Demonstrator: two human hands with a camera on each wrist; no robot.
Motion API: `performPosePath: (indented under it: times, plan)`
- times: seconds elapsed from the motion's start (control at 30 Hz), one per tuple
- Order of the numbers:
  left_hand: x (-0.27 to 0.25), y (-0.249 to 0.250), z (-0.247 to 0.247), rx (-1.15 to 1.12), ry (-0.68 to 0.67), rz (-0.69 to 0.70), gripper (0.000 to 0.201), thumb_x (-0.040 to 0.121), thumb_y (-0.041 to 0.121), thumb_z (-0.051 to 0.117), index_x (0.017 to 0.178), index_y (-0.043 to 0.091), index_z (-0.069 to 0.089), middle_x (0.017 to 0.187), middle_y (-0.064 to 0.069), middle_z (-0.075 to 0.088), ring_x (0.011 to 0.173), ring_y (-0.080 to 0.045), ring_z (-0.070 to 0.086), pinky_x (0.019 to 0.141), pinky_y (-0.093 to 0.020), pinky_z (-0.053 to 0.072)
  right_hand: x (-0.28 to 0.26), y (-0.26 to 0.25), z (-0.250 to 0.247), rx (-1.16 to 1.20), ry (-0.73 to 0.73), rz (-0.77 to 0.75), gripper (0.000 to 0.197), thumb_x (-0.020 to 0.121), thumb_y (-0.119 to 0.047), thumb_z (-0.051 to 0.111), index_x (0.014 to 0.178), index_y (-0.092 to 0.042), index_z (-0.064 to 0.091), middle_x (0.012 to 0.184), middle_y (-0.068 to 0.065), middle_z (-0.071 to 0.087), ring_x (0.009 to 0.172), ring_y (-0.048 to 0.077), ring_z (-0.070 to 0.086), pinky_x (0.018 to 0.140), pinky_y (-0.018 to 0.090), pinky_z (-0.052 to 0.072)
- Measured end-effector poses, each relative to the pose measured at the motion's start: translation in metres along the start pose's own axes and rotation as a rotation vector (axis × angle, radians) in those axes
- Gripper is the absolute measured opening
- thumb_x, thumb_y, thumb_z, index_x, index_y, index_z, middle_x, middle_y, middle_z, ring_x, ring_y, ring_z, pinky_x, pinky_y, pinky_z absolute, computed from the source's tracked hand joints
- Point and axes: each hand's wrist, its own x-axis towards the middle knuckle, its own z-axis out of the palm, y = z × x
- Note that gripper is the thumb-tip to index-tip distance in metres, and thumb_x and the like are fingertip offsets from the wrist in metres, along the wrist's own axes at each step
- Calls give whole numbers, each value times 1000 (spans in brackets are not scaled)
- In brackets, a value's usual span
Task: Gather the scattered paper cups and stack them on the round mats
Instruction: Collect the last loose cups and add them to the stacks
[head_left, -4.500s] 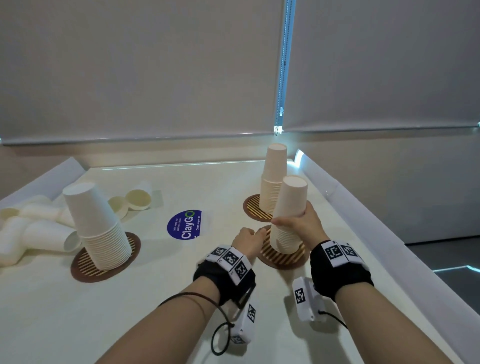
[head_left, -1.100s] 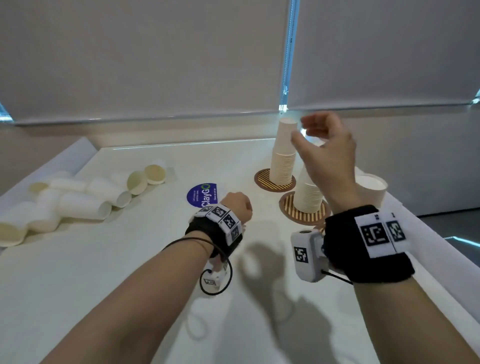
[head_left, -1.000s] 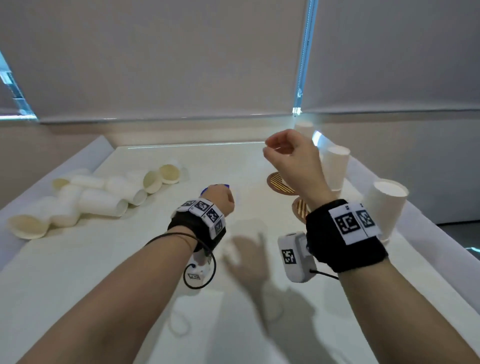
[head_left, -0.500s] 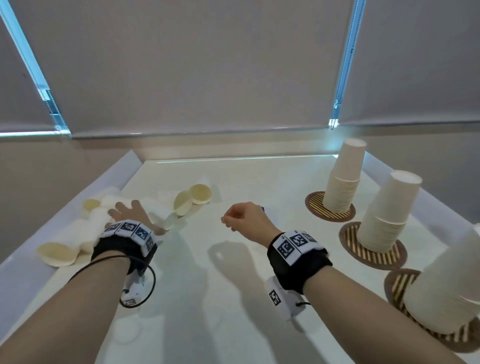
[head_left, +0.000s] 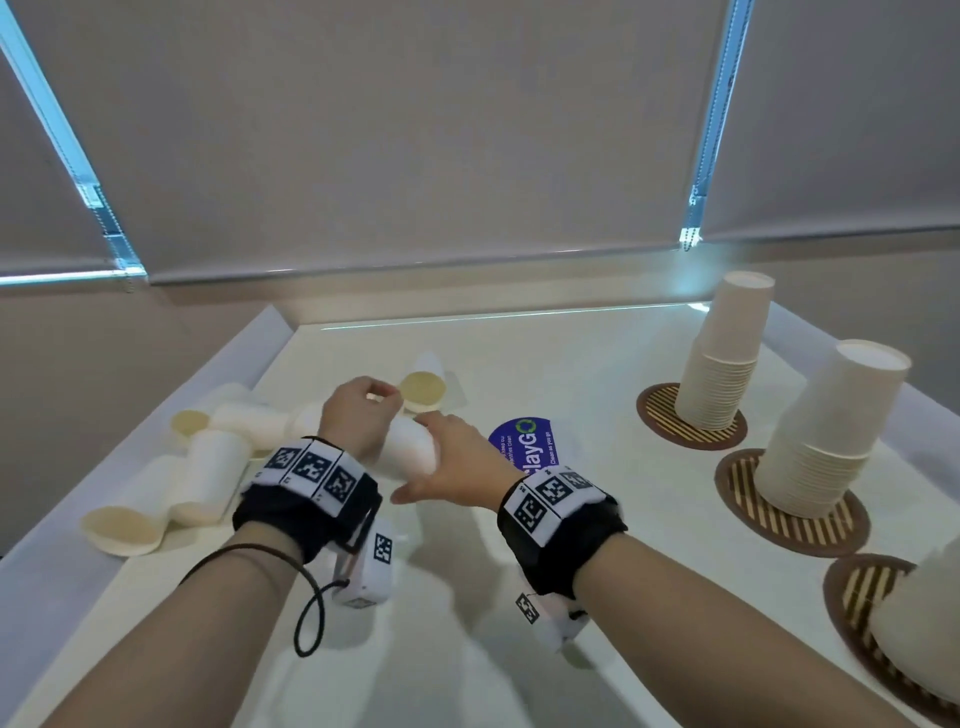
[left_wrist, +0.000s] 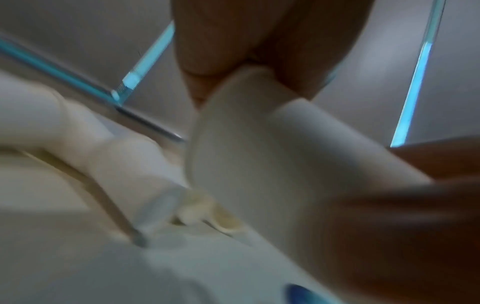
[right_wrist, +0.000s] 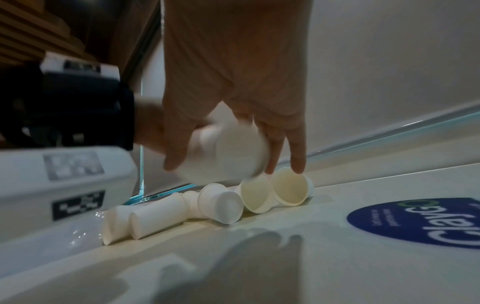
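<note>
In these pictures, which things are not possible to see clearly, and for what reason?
- Nearest stack: head view, the frame's right edge cuts off its top.
- Held cup: left hand and right hand cover it in the head view; wrist views are blurred, so one cup or several nested is unclear.
- Blue sticker: small print too small; right hand hides part.
- Loose cups: overlapping, left hand hides some, so uncountable.

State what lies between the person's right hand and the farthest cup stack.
A blue ClayGO sticker lies flat there, then bare tabletop up to the far round mat; the head view shows it.
</note>
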Motion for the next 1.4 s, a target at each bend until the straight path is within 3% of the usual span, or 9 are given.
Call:
performPosePath:
  times: [0.17,0.3,0.47,0.7,0.83,1.1,1.2,1.33,1.4]
  plan:
    - [16,3,0,79,195,17,44,92,38,54,118,3,54,123,-18,57,118,-35,49,96,-38,38,-6,16,-15,7,57,64,68,73,-28,76,131,-15,44,121,8,58,108,27,57,87,40,51]
    - [36,-32,-5,307,242,-246,68,81,30,71,128,-7,37,130,-27,45,122,-40,42,100,-47,35,-17,41,-37,-29,76,123,75,67,-27,81,132,-18,45,122,7,55,112,25,53,92,39,48]
    - [34,-46,13,230,268,-301,49,81,16,68,115,-11,46,114,-29,57,107,-40,56,91,-44,42,-23,54,-55,-17,37,152,76,62,-23,85,129,-18,51,119,6,58,109,25,56,90,41,51]
    - [48,-42,19,210,326,-212,89,70,37,80,132,-6,33,134,-26,39,122,-40,38,101,-48,31,-38,62,-66,13,32,151,74,64,-23,85,130,-19,53,121,2,54,112,20,52,80,20,44]
    - [62,-51,23,241,289,-166,92,71,40,78,137,-4,32,142,-23,35,126,-41,38,105,-47,29,-38,70,-76,74,24,168,76,65,-22,85,132,-21,50,126,3,49,104,16,49,59,9,43]
    - [86,-41,24,509,-25,-38,90,76,46,72,147,13,27,151,-11,32,134,-36,33,110,-43,29,-29,76,-81,10,42,194,73,73,-36,78,134,-20,43,128,6,50,113,22,51,86,31,52]
    - [81,-41,24,573,6,-77,80,70,41,76,135,13,39,135,-15,44,123,-35,42,99,-42,39,-27,76,-81,47,63,204,70,74,-33,78,132,-19,43,126,6,50,103,19,51,77,27,52]
    - [62,-47,20,576,-41,-93,51,73,56,69,62,9,56,62,-6,59,76,-25,66,68,-28,42,-29,74,-79,98,77,214,69,71,-31,80,129,-20,44,124,5,50,100,18,50,68,23,51]
    - [49,-38,19,497,0,-81,51,82,46,65,51,8,50,50,-5,51,57,-23,56,58,-26,35,-31,71,-76,133,100,202,67,69,-29,81,125,-20,47,119,3,51,101,19,52,67,23,51]
